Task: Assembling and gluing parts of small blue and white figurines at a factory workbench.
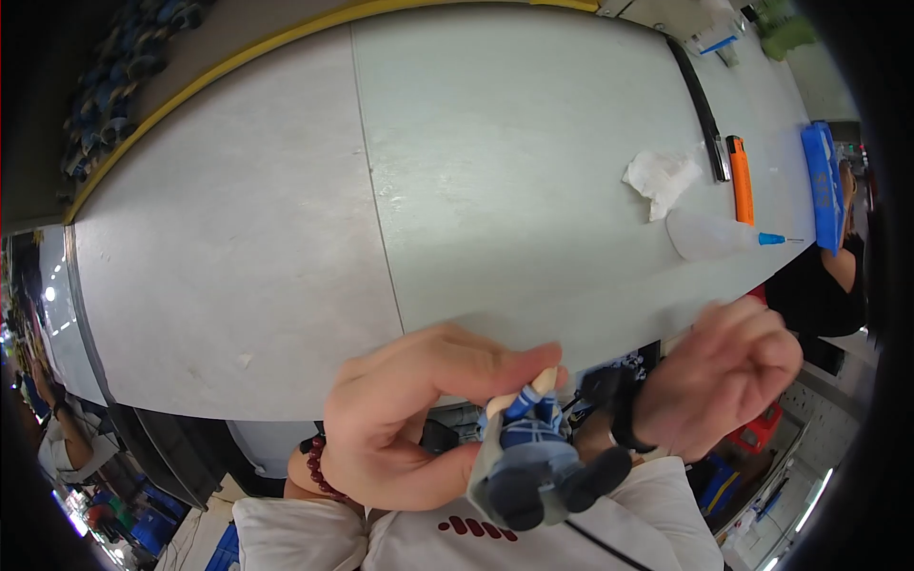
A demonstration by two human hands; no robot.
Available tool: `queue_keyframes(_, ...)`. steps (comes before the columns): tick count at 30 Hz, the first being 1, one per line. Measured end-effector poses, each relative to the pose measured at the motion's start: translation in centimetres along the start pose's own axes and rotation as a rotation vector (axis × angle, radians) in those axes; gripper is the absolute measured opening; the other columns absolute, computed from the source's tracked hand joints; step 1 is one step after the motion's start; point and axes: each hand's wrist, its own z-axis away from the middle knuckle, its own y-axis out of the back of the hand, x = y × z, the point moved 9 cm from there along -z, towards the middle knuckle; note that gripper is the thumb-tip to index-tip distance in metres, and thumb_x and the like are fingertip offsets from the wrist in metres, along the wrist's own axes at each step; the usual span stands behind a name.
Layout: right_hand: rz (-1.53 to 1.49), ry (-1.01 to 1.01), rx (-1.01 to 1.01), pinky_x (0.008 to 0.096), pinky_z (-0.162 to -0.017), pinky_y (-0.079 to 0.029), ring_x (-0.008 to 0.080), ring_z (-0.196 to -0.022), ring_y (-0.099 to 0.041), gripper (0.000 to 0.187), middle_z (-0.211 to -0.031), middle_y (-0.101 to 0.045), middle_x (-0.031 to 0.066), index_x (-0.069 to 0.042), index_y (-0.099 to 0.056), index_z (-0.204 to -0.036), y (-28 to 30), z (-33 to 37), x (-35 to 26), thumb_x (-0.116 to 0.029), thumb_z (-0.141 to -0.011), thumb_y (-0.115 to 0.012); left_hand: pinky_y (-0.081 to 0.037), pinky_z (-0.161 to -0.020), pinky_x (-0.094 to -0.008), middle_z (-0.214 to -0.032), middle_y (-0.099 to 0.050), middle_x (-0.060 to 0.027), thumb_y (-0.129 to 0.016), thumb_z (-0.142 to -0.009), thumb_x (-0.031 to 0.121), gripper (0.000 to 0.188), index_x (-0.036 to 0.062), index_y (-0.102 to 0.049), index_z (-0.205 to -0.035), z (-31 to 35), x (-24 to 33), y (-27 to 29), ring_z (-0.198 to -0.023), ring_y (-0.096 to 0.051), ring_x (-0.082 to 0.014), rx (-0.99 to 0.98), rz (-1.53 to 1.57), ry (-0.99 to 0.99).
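My left hand (pixel 395 404) is closed around a small figurine (pixel 535 455) just off the table's near edge. The figurine wears blue and white clothes and has big dark shoes, which point down toward me. Its upper part lies under my thumb and fingers, so the head is not clear. To the right, my right hand (pixel 719 376) is apart from the figurine, blurred by motion, with its fingers curled in. Whatever those fingers hold, if anything, is hidden.
On the table (pixel 238 209), at the right, are crumpled white tissue (pixel 662 179), a clear needle-tipped bottle (pixel 705 235), an orange-handled cutter (pixel 740 181) and a black strip (pixel 703 109). Beyond the yellow edge (pixel 228 67) lie several blue figurines (pixel 114 90). Another person (pixel 819 290) is at the right.
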Motion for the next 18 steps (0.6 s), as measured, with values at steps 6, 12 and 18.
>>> queue_keyframes(6, -0.623, -0.867, -0.446, 0.0215, -0.054, -0.040, 0.0115, -0.058, -0.050, 0.052, -0.068, -0.052, 0.0079, 0.002, -0.045, -0.089, -9.3, 2.9, 3.5, -0.007, -0.051, -0.080, -0.048, -0.068, -0.0286, -0.089, -0.060, -0.0188, -0.058, -0.066, -0.006, 0.028, -0.0073, -0.056, -0.093, 0.2, -0.4, 0.3, -0.077, -0.061, -0.0234, -0.053, 0.041, 0.018)
queue_keyframes(12, -0.665, -1.008, -0.382, 0.0201, -0.056, -0.040, 0.0103, -0.061, -0.052, 0.052, -0.074, -0.055, 0.0092, 0.006, -0.047, -0.090, -9.0, 3.3, 4.1, 0.000, -0.049, -0.079, -0.049, -0.067, -0.0300, -0.089, -0.061, -0.0203, -0.062, -0.065, -0.005, 0.029, -0.0066, -0.057, -0.093, 0.0, 0.0, -0.4, -0.078, -0.062, -0.0251, -0.042, 0.115, -0.007)
queue_keyframes(18, -0.715, -1.087, -0.624, 0.0178, -0.057, -0.038, 0.0084, -0.061, -0.052, 0.049, -0.077, -0.059, 0.0127, 0.012, -0.050, -0.091, -10.4, 3.4, 4.0, 0.003, -0.050, -0.075, -0.048, -0.065, -0.0301, -0.086, -0.061, -0.0210, -0.063, -0.065, -0.003, 0.023, -0.0066, -0.059, -0.088, 0.2, 0.0, -0.3, -0.076, -0.062, -0.0254, -0.085, 0.062, -0.071)
